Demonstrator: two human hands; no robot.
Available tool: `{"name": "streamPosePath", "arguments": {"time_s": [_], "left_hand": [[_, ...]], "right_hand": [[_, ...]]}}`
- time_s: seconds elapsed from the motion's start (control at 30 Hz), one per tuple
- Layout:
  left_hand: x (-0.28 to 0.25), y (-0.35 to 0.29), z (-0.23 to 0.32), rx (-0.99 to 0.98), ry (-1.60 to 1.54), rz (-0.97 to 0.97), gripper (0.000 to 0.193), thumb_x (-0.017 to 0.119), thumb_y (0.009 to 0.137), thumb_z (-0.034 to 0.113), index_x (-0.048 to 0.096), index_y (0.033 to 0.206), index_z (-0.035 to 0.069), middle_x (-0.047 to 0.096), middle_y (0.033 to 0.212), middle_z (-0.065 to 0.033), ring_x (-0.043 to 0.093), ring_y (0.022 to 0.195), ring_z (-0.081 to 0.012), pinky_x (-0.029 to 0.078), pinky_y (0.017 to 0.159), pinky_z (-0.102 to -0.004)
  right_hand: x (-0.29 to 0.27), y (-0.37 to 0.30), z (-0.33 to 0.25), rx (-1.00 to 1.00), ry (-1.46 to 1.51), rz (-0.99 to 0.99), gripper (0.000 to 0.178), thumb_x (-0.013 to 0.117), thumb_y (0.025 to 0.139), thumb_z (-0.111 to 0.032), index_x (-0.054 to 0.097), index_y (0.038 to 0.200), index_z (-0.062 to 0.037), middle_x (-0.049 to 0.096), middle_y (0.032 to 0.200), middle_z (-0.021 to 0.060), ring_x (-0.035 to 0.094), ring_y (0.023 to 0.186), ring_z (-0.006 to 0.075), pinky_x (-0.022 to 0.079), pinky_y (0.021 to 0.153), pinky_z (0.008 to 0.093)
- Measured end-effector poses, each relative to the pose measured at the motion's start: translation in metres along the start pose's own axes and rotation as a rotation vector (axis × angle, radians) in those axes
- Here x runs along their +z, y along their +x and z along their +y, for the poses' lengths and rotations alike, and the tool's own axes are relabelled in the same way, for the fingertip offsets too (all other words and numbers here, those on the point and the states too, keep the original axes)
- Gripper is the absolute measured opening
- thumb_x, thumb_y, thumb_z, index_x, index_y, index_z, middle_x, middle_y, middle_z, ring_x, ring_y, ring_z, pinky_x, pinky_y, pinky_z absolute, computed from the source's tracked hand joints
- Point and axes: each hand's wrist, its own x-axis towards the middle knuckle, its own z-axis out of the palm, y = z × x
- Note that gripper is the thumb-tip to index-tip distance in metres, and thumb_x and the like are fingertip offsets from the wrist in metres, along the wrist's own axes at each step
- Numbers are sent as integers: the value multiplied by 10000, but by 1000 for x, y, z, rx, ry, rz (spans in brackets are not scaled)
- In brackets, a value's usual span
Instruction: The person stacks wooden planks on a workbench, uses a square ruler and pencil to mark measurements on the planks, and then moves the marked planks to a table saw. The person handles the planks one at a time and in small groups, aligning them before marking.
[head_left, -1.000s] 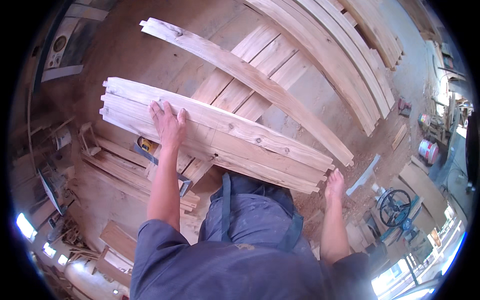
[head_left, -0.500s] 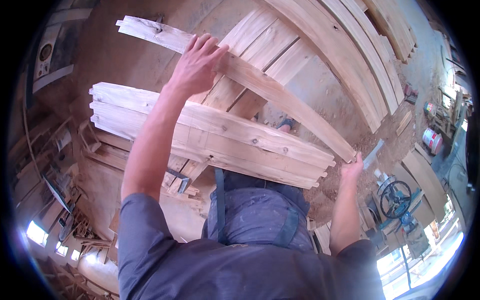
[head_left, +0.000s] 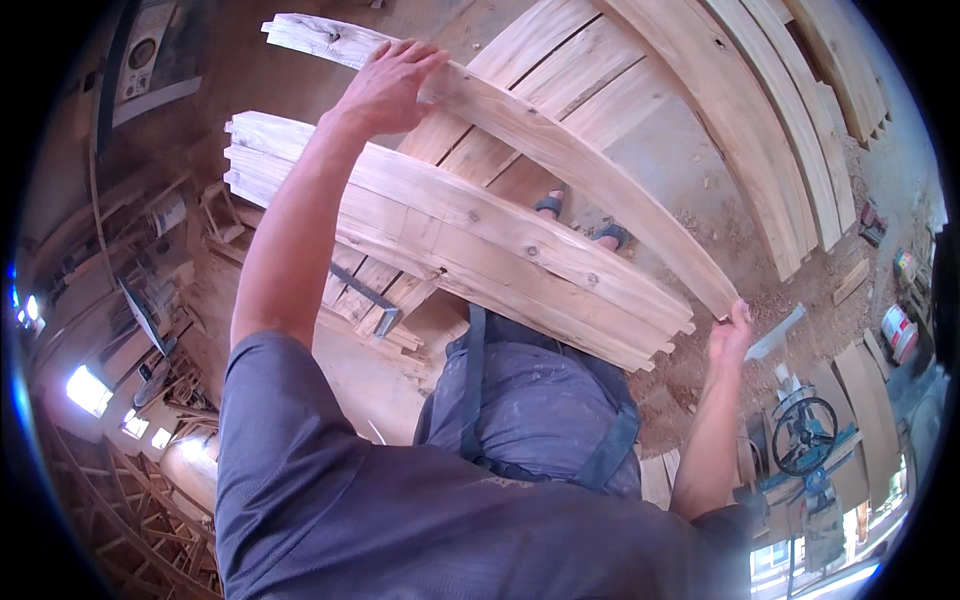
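Observation:
A long pale wooden plank (head_left: pixel 580 160) slants from the upper left down to the right, held apart from the boards below. My left hand (head_left: pixel 392 88) wraps over it near its left end, which is cut to a narrow tongue. At the opposite end my right hand (head_left: pixel 733 330) grips the plank's tip, thumb on top. Between this plank and my body lie several knotty boards (head_left: pixel 450 225) side by side, with stepped tongues at both ends. They rest across wider boards (head_left: pixel 545 70) that run away from me.
Large curved planks (head_left: pixel 720 130) lie at the upper right. A dark metal bar (head_left: pixel 365 298) sits under the boards, left of my waist. My sandalled feet (head_left: pixel 612 236) stand on the dusty floor. A black steering wheel (head_left: pixel 804 436) and a white-and-red bucket (head_left: pixel 899 333) are at the right.
The whole view has shifted, so the boards sit farther right and higher. Both hands still hold the plank. More of my feet shows between the plank and the boards.

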Motion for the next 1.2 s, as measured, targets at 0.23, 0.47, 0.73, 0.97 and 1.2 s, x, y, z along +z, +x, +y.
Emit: {"name": "streamPosePath", "arguments": {"time_s": [0.23,0.47,0.73,0.97,1.2], "left_hand": [[-10,13,21,50,150,-170,726,758,736,85,487,1408,119,565,1297,-86,482,1259,-278,329,1114,-393],[27,-29,20,-173,-41,467,633,716,795,100,496,1388,83,549,1351,-143,478,1272,-316,357,1097,-409],[124,-164,18,-999,-106,545,619,662,863,284,472,1362,-30,422,1421,-314,360,1345,-456,264,1144,-494],[123,-142,64,-1124,-144,464,590,628,876,304,509,1365,-4,344,1481,-329,285,1398,-472,210,1178,-485],[101,-94,118,-1156,-454,597,639,626,860,220,455,1412,-51,311,1498,-328,302,1403,-443,208,1187,-461]], "right_hand": [[16,42,-42,-101,5,58,176,672,920,-115,592,1059,-43,630,1068,95,608,1014,214,485,916,386],[27,31,-24,-38,142,123,373,641,953,-196,540,1264,-15,599,1214,122,575,1111,260,449,993,417],[42,-46,36,105,-361,-314,481,720,816,-46,509,1247,1,627,1173,128,615,1024,231,450,981,360],[43,-29,14,152,-200,-190,417,698,744,50,536,1122,-14,657,1106,128,632,997,230,489,942,349],[-17,-13,-2,40,-108,-127,364,704,734,-16,605,1080,-64,663,1065,66,604,1036,218,447,985,387]]}}
